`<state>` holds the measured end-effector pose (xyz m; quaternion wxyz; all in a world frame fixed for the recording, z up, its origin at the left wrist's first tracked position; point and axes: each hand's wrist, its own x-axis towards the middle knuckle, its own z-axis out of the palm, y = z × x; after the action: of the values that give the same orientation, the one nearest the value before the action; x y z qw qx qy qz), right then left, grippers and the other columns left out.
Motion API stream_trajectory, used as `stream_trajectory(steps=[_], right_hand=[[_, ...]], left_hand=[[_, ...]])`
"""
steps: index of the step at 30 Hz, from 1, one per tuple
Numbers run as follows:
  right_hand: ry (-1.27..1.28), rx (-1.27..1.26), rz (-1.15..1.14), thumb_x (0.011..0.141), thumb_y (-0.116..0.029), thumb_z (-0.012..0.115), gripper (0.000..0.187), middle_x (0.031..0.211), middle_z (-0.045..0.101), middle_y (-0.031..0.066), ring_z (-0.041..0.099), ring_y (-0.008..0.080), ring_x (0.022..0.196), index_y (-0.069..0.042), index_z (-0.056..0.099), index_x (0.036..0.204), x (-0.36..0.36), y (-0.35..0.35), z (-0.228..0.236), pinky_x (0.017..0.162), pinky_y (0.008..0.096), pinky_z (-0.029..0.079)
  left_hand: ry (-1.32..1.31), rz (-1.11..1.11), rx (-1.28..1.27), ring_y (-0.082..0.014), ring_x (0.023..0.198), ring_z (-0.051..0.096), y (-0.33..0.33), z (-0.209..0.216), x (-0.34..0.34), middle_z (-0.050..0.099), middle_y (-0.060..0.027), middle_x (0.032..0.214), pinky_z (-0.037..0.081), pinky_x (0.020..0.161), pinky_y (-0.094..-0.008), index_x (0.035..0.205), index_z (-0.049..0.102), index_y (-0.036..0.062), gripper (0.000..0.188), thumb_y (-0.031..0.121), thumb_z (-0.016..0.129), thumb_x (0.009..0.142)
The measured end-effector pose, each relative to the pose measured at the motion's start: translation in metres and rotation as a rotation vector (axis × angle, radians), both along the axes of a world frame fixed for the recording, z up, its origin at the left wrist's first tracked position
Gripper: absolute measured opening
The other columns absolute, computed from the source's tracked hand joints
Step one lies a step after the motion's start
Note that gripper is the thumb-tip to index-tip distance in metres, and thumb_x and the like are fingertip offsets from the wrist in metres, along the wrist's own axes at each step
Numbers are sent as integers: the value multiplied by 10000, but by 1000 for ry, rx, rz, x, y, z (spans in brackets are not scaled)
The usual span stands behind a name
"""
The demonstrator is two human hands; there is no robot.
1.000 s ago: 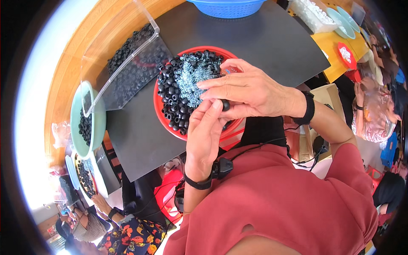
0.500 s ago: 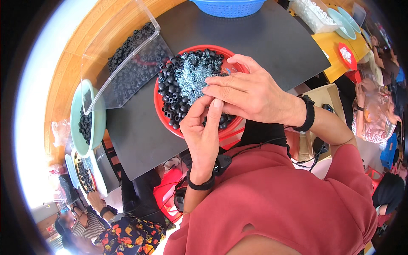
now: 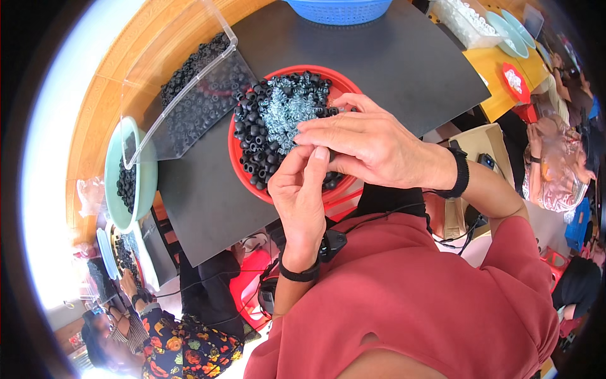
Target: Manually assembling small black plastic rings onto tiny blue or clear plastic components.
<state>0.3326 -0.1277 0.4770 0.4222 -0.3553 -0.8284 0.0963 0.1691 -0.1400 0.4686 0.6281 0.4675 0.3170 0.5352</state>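
Both hands meet over the near right side of a red bowl. My left hand is closed, thumb and forefinger pinched at the fingertips of my right hand. The right hand is also closed, its fingers bent over the left fingertips. A dark bit shows between them, but the fingers hide what it is. Below them in the bowl lie many small black hollow plastic pieces. A heap of small bluish metal springs rests on top of these.
A clear plastic bin of black pieces stands tilted left of the bowl, beside a pale green basin. A blue basket sits at the far edge of the dark table. A co-worker in a flowered top works at lower left.
My right hand has shifted slightly left and down, its fingertips still against the left ones. The co-worker's hand at lower left has moved up toward a tray.
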Motion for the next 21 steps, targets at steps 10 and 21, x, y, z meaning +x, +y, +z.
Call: stream_trajectory(steps=[10, 21], right_hand=[[-72, 81, -25, 849, -226, 662, 325, 1142, 657, 80, 621, 227, 1016, -79, 622, 1136, 3, 3, 5, 965, 454, 393], [-35, 38, 73, 828, -110, 681, 403, 1087, 653, 127, 644, 280, 960, 20, 568, 1193, 3, 5, -4, 1022, 490, 412]], left_hand=[[179, 81, -11, -69, 825, 564, -4, 1, -5, 664, -48, 936, 445, 758, -211, 1101, 640, -69, 231, 96, 594, 945], [245, 63, 0, -82, 804, 555, -2, 3, -1, 661, -51, 922, 445, 758, -222, 1118, 633, -87, 254, 101, 576, 957]])
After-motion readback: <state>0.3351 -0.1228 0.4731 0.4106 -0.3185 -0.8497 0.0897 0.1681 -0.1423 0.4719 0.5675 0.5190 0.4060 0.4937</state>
